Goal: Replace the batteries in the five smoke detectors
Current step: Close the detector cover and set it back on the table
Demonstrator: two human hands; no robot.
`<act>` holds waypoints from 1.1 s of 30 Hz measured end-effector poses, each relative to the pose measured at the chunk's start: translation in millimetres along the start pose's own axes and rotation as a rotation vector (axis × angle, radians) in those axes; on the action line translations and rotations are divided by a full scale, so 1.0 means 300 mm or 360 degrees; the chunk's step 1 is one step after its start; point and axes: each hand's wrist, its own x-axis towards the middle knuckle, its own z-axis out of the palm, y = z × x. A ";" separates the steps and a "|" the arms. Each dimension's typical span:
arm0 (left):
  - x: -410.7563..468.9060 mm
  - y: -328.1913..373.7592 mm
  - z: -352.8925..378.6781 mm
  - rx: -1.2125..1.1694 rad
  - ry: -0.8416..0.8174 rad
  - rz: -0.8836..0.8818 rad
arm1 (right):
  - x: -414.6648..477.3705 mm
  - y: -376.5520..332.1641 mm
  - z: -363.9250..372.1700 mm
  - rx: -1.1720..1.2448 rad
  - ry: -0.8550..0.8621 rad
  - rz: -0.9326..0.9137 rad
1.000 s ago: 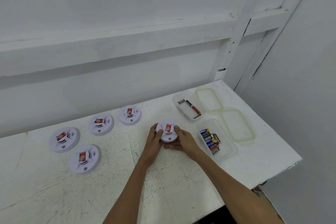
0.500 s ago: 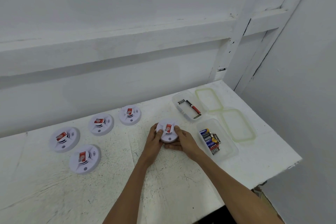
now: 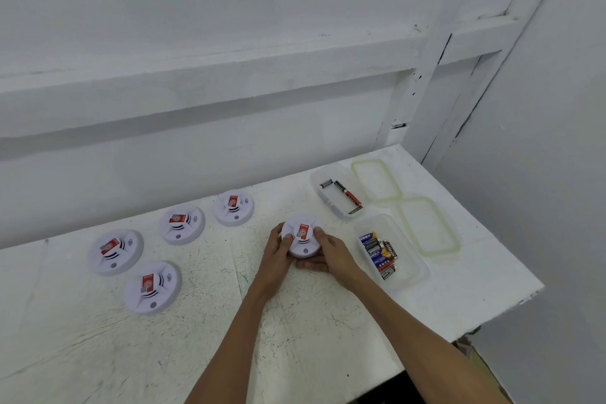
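Observation:
A round white smoke detector (image 3: 302, 237) with a red label sits near the middle of the white table (image 3: 295, 321), gripped from both sides. My left hand (image 3: 277, 256) holds its left edge, thumb on top. My right hand (image 3: 331, 256) wraps its right and near edge. Several other detectors lie face up to the left: one at the back (image 3: 233, 208), one beside it (image 3: 181, 223), one further left (image 3: 114, 251) and one nearest me (image 3: 152, 286).
A clear tub (image 3: 410, 259) with several batteries (image 3: 378, 252) stands right of my hands. Behind it a second tub (image 3: 319, 174) holds a few batteries (image 3: 347, 196). Two clear lids (image 3: 376, 179) (image 3: 429, 229) lie at the right. The table edge drops off on the right.

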 end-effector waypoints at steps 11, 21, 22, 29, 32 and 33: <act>-0.008 0.009 0.002 -0.0015 0.0010 0.0000 | -0.004 -0.004 0.003 0.0005 -0.0016 0.0017; -0.012 0.026 0.008 -0.0104 0.0027 -0.0027 | -0.001 0.000 0.011 -0.0003 0.0058 0.0019; -0.014 0.030 0.006 -0.0127 0.0018 -0.0024 | 0.002 0.001 0.013 -0.0005 0.0080 0.0025; -0.042 0.053 -0.050 -0.0096 0.0124 0.0033 | 0.023 -0.021 0.052 -0.0174 0.0389 -0.0050; -0.034 0.043 -0.115 -0.0044 0.0223 0.0033 | 0.043 -0.037 0.090 -0.0259 0.0335 -0.0050; -0.030 0.035 -0.136 -0.0045 0.0295 0.0001 | 0.050 -0.039 0.107 -0.0279 0.0306 -0.0047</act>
